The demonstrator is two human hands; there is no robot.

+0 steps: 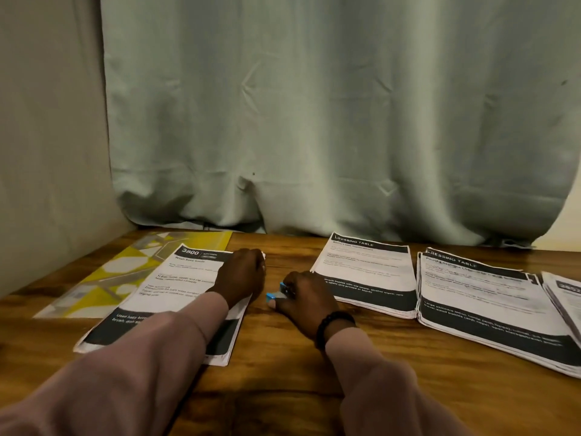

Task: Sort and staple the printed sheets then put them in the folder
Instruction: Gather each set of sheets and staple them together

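Sorting looks mostly done: printed sheets sit in separate piles on the bench (283,357). Kitchen pile (176,297) at 9 o'clock, overlapping the yellow folder (125,272) at 10 o'clock. Two "Dressing Table" piles at 2 to 3 o'clock, first pile (367,275) and second pile (490,303), plus another pile (566,297) cut off at frame edge. Left hand (242,275) rests on the kitchen pile's top right corner, fingers curled at the edge; probably pinching the corner, view too dark to be sure. Right hand (301,300) grips a small blue stapler (275,295) just beside that corner, on the bench. Stapling step in hand. Left: staple piles, load folder; nothing visibly in it.
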